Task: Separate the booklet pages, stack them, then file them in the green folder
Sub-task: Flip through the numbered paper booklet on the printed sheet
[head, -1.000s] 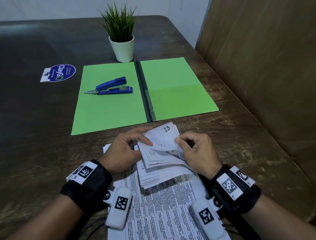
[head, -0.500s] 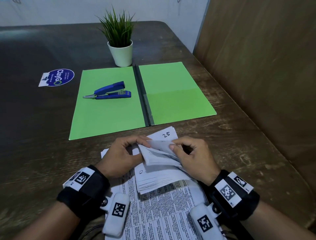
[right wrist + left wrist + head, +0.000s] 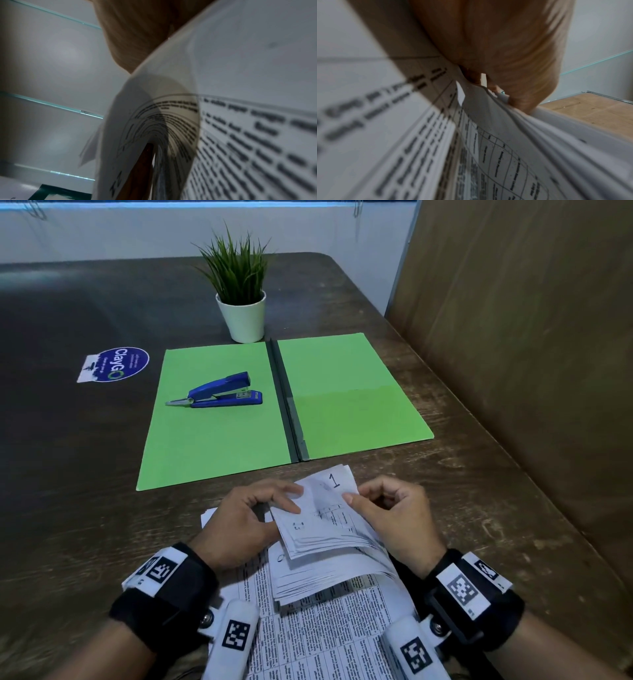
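Near table edge: I see booklet pages (image 3: 322,518), top sheet marked 1.
Left hand (image 3: 246,518): pinching pages.
Right hand (image 3: 394,515): pinching pages.
Green folder (image 3: 281,405): open, stapler (image 3: 219,392) on it.

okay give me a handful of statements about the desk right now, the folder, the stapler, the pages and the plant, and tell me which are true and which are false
1. The green folder lies open on the table. True.
2. The blue stapler sits on the folder's right half. False: it lies on the left half.
3. Both the left hand and the right hand hold the sheaf of pages. True.
4. The top sheet's corner shows a handwritten 25. False: it shows a 1.
5. The potted plant stands on the folder. False: it stands on the table just beyond the folder's spine.
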`<state>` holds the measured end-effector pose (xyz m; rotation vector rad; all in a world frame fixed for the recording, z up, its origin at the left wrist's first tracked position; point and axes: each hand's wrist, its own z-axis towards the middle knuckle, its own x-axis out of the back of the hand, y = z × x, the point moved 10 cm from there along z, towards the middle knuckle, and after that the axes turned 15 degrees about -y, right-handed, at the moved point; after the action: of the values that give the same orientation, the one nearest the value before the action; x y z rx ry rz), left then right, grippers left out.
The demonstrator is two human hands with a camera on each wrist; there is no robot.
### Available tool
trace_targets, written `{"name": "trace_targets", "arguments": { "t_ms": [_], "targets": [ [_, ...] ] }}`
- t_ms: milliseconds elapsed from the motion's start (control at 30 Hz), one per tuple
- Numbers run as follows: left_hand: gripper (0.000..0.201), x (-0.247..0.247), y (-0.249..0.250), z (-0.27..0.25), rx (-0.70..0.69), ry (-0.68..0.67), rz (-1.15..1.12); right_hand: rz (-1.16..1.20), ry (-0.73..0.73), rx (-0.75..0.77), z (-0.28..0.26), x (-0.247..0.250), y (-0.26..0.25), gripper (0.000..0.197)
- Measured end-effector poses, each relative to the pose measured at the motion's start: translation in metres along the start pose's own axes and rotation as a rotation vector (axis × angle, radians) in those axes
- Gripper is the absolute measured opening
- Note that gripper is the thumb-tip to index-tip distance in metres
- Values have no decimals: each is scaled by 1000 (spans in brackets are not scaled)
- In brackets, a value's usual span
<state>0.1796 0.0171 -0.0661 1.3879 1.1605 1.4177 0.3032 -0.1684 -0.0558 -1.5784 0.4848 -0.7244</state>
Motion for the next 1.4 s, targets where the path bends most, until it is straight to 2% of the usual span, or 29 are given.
{"name": "trace_targets", "arguments": {
  "t_ms": [133,233,433,500,633,800,933,1067,1200,1300,1333,1367,1400],
  "targets": [
    [40,0,-2,0,4,-13,-18,26,24,23,-3,2,-6,20],
    [42,-1,-2,0,10,-17,-32,54,50,50,-5,5,-9,33],
    [37,-1,-3,0,19,-14,-28,-102,26,10,-1,2,-1,16],
    [33,-1,-1,0,12,-14,-44,-157,38,19,-1,5,-2,19],
    [38,-3,10,-2,-17,-9,-77,-266,6,41,-1,2,-7,25],
    [32,-4,16,-2,-28,-22,-58,-352,-23,82,-2,-5,-14,18],
    [32,-3,11,-2,-18,-5,-64,-309,14,142,-6,-3,-21,16],
    [21,-3,10,-1,-7,12,-46,-302,29,206,-9,-3,-26,19],
    [28,-4,13,-1,2,13,-15,-339,-81,181,-6,-16,-25,12],
    [44,-1,8,-1,29,34,7,-212,-180,194,-6,-26,-27,48],
    [42,-1,6,0,25,33,10,-156,-176,175,-6,-25,-26,52],
    [36,-1,5,0,8,22,5,-124,-153,150,-6,-22,-25,48],
    [31,-2,5,0,-13,9,-2,-98,-107,125,-5,-17,-23,36]
  ]
}}
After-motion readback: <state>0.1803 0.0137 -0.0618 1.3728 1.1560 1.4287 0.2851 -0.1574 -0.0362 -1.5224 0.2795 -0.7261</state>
